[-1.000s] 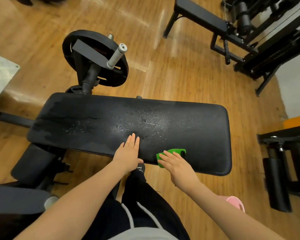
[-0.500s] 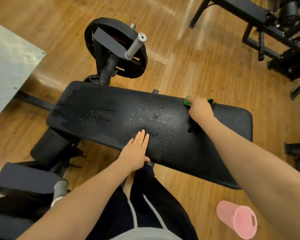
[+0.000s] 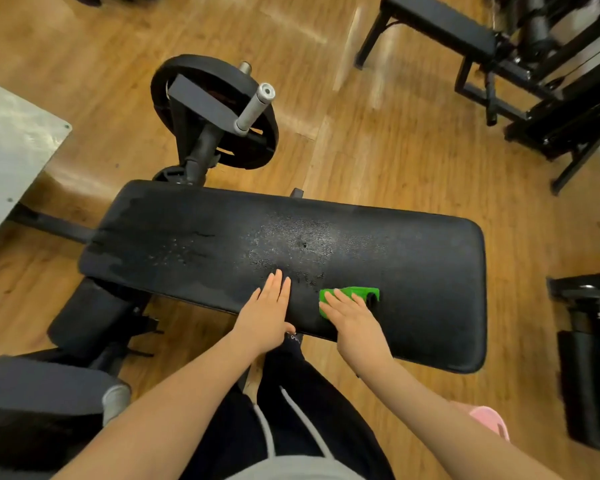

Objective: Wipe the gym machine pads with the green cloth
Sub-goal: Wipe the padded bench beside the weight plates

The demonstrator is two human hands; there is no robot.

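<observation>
I had the right hand [image 3: 355,323] flat, fingers straight, pressing the green cloth [image 3: 352,295] onto the black pad [image 3: 413,271] near its front edge. Just to its left, apart from it, my left hand [image 3: 265,315] lay palm-down on the pad with fingers straight and together, holding nothing. A weight plate [image 3: 215,109] stood beyond the left hand, past the pad's far edge.
</observation>
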